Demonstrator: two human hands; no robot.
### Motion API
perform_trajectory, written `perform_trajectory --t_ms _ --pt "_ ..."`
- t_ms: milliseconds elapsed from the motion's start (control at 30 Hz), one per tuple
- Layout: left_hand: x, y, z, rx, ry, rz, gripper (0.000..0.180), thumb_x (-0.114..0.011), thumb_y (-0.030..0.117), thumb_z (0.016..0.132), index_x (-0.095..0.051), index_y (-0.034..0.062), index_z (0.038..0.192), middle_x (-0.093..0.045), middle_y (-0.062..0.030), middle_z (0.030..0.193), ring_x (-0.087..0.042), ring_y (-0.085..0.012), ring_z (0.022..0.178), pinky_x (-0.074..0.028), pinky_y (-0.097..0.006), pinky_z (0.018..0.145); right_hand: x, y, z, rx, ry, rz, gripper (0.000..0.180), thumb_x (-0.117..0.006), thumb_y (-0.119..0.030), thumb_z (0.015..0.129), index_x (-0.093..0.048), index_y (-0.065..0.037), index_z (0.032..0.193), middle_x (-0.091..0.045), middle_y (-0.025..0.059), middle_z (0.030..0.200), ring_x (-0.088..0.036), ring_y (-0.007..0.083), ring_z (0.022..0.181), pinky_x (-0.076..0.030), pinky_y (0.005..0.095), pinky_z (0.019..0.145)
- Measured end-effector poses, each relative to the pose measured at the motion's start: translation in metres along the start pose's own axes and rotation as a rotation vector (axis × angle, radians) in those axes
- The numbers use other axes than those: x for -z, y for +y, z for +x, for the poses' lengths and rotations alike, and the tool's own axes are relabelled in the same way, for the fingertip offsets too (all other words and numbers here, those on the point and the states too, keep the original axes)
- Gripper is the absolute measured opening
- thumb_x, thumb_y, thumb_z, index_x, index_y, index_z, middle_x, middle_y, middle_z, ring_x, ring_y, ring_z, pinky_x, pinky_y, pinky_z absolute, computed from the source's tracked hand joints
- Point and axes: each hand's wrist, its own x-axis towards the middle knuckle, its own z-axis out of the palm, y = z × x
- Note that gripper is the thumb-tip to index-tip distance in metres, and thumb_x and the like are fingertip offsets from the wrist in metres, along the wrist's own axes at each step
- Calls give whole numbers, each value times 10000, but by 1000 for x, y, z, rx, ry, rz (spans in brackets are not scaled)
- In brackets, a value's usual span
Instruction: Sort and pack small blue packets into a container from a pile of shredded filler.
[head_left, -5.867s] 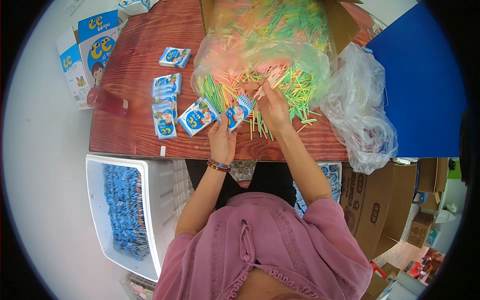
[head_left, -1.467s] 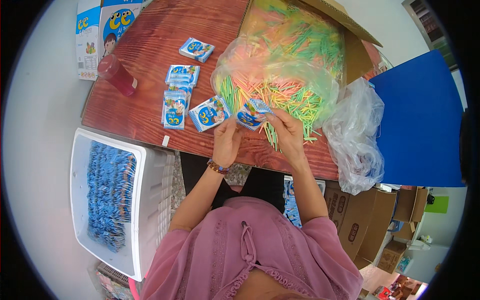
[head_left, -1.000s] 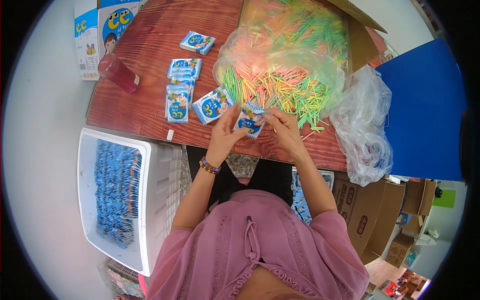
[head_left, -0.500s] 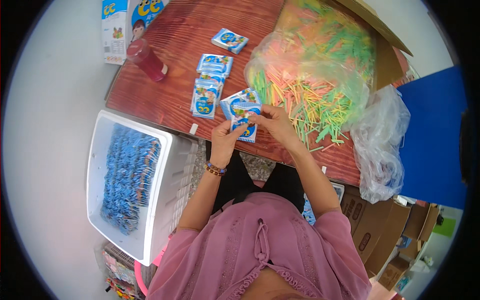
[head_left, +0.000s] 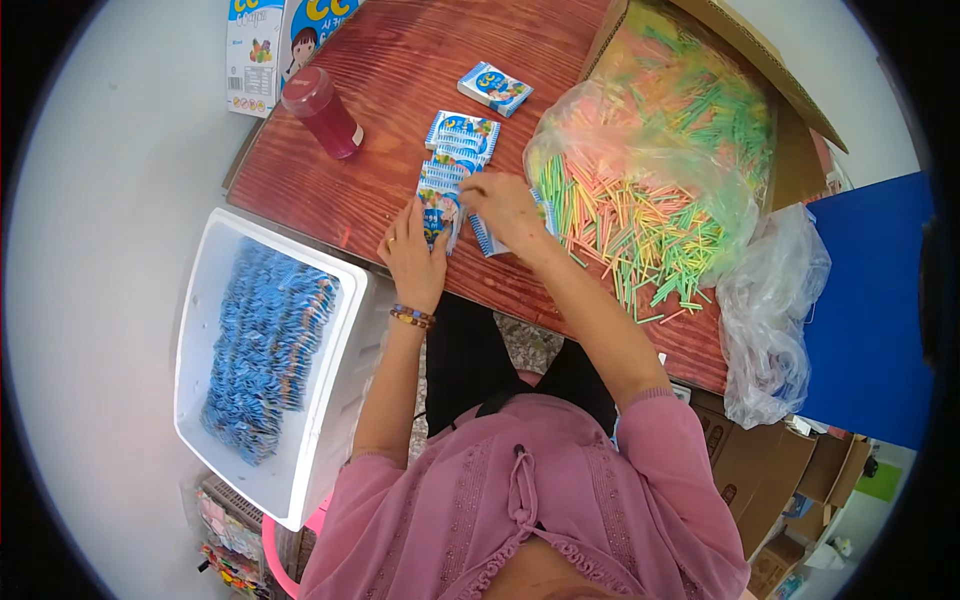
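Flat glossy blue packets [head_left: 447, 172] under hands

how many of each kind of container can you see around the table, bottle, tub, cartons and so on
red bottle: 1
white tub of blue packets: 1
open cardboard box of coloured sticks: 1
printed cartons at the table's far corner: 2
clear empty bag: 1
total: 6

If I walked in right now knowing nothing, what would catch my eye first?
Probably the bright heap of pink, green, yellow and orange sticks spilling from a clear bag on the right of the red-brown table. Next, the left hand and right hand on a row of small blue packets at the table's middle. Left of the person, a white bin holds many more.
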Motion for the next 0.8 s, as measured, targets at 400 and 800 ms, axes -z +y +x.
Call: perform_trajectory --t_ms 400,800 --pt "2 5 0 -24 55 74 624 -658 212 833 -407 45 1379 -489 -140 1335 -452 -299 1212 -299 -459 1006 82 24 -47 -36 -78 -420 456 -733 -272 729 -614 -37 1102 -631 120 936 -598 292 921 -460 380 815" --pt "-9 65 19 -120 -28 -405 479 -666 161 831 -512 40 1268 -534 -175 1168 -477 -339 1119 -354 -434 957 89 45 -49 84 0 66 113 -657 -106 817 -633 -3 859 -608 85 768 -580 187 688 -454 315 644"
